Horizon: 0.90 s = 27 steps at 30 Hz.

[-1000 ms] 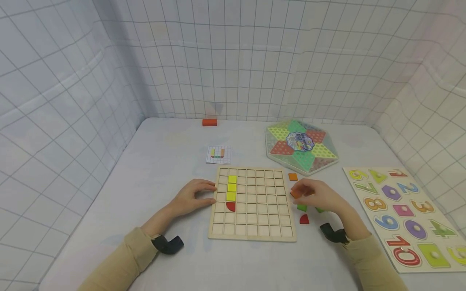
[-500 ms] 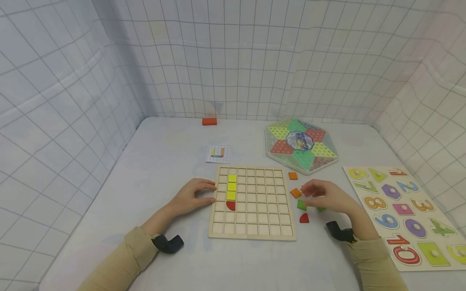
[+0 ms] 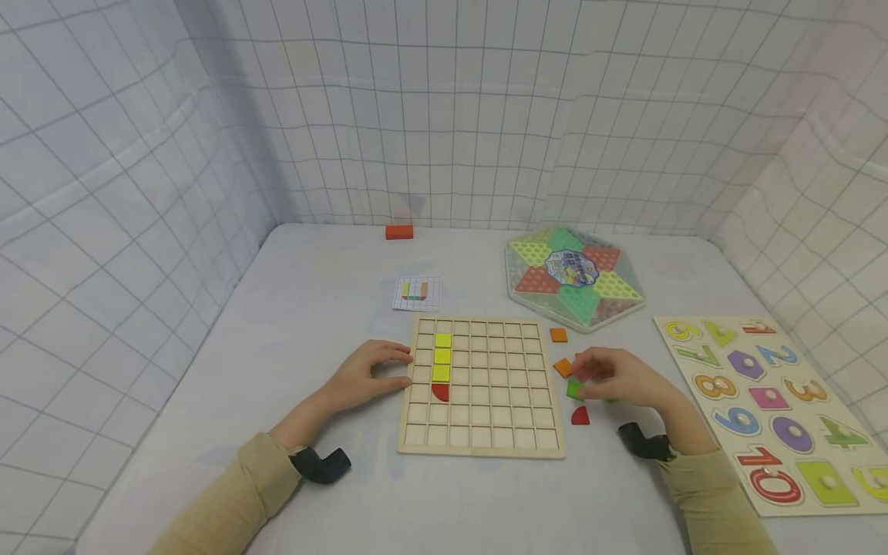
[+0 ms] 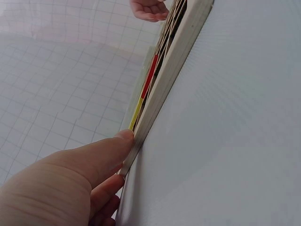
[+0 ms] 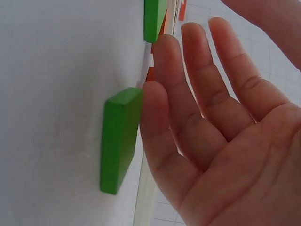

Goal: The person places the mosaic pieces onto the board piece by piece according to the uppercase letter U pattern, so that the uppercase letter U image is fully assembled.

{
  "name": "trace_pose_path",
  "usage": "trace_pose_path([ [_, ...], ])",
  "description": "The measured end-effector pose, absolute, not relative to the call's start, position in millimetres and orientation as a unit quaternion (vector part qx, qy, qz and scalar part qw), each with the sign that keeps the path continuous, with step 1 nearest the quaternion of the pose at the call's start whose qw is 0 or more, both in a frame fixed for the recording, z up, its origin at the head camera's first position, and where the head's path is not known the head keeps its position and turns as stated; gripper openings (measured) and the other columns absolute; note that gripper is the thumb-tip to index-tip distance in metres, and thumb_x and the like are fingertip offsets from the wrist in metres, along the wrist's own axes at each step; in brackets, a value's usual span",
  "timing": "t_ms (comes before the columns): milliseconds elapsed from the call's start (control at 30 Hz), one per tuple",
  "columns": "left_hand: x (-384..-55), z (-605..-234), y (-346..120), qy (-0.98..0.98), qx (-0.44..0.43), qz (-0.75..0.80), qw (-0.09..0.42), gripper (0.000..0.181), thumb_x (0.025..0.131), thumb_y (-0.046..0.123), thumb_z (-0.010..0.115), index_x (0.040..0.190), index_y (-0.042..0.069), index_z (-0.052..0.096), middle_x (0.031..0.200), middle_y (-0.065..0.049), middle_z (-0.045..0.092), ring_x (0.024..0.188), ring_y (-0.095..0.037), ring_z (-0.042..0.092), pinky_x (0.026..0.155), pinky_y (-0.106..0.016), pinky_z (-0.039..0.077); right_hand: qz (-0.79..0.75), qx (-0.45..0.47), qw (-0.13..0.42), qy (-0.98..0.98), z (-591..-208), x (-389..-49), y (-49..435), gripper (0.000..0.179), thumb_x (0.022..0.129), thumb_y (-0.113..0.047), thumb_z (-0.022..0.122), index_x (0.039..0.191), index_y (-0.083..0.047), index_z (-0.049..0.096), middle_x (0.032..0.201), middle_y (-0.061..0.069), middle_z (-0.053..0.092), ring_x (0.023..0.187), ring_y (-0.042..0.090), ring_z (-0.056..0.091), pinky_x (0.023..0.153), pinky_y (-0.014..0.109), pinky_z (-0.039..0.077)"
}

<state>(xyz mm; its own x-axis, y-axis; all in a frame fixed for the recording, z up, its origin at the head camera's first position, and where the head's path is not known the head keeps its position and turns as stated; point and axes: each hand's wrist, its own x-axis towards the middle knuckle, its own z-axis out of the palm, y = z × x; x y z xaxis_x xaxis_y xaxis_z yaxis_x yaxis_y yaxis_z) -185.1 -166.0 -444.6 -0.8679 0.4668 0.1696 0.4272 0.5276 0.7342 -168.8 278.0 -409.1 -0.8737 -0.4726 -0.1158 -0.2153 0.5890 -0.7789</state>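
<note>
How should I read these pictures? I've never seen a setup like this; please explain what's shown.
There is no machine here: these are a person's two bare hands. The wide view comes from a head-worn camera looking forward and down; each close-up comes from a camera on one wrist. On the white surface lies a wooden grid board, with three yellow tiles and a red quarter-round piece in one column. Beside it are loose orange tiles, green tiles and another red piece. Farther out are a pattern card, a hexagonal game board and a number puzzle. The left hand touches the grid board's left edge; the right hand is beside the green tiles. I see no tile held.
</note>
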Motion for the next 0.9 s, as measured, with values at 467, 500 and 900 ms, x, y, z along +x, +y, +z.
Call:
trace_pose_path([
  [467,-183.1,-444.8,-166.0,0.873,0.259,0.414,0.017,0.038,0.080,0.033,0.075,0.113,0.014,0.068,0.124,0.000,0.059,0.120,-0.022,0.046,0.102,-0.045,0.034,-0.404,-0.196,0.168,0.878,-413.4,-170.1,277.2,0.032,0.077,-0.018,0.077,0.103,-0.007,0.063,0.097,0.003,0.065,0.093,0.023,0.059,0.083,0.030,0.049],
  [500,-182.8,-444.5,-165.9,0.873,0.260,0.413,0.015,0.038,0.080,0.033,0.075,0.113,0.014,0.068,0.124,0.000,0.059,0.120,-0.023,0.046,0.102,-0.045,0.034,-0.403,-0.196,0.168,0.878,-413.7,-170.2,277.2,0.032,0.077,-0.018,0.077,0.103,-0.007,0.062,0.097,0.003,0.064,0.093,0.023,0.059,0.083,0.030,0.049],
  [900,-184.0,-443.4,-166.1,0.875,0.255,0.411,0.021,0.038,0.081,0.033,0.074,0.113,0.015,0.068,0.124,0.001,0.058,0.121,-0.022,0.045,0.102,-0.045,0.034,-0.398,-0.201,0.163,0.880,-413.8,-169.5,276.3,0.033,0.075,-0.018,0.079,0.101,-0.008,0.062,0.096,0.001,0.064,0.089,0.019,0.058,0.080,0.027,0.050],
])
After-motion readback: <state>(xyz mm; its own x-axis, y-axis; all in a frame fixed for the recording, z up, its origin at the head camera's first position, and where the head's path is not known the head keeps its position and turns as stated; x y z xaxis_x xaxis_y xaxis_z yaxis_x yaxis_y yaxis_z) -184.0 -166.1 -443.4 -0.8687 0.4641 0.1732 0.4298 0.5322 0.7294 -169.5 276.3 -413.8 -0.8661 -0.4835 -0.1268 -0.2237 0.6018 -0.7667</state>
